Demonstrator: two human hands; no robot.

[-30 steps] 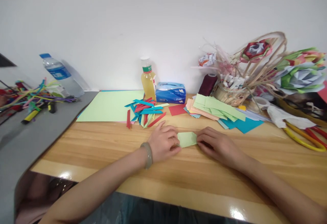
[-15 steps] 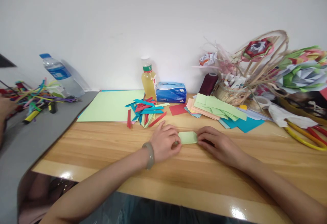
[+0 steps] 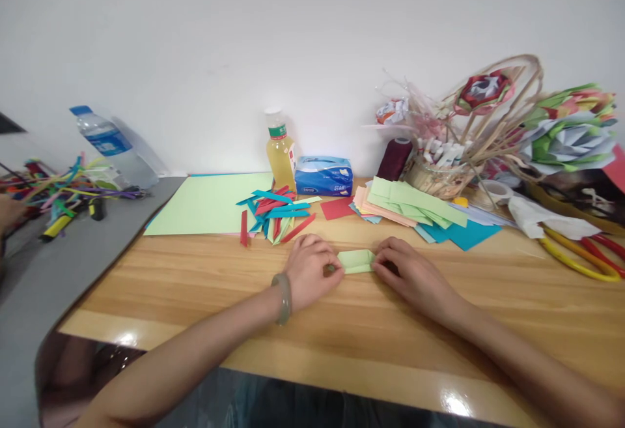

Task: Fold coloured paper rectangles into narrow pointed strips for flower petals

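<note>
Partly hidden by fingers at both ends, one green paper point(image 3: 355, 260) sits before the tissue pack point(image 3: 323, 177), pinched by left hand point(image 3: 311, 268) and right hand point(image 3: 410, 275); left of the pack, two bottles point(image 3: 280, 159), plus strips point(image 3: 288, 210) too jumbled to count.

Just below the centre of the frame, my left hand point(image 3: 312, 265) and right hand point(image 3: 407, 271) pinch opposite ends of a small folded green paper point(image 3: 355, 260) over the table point(image 3: 342, 343). Above my left hand lies a heap of red, blue and green strips point(image 3: 278, 212); behind it stands a bottle of yellow drink point(image 3: 281, 161), beside a blue tissue pack point(image 3: 323, 177). Paper flowers point(image 3: 569, 144) fill the upper right. At the left edge, another person's hand point(image 3: 10, 213) is near a colourful tangle point(image 3: 63, 187).
</note>
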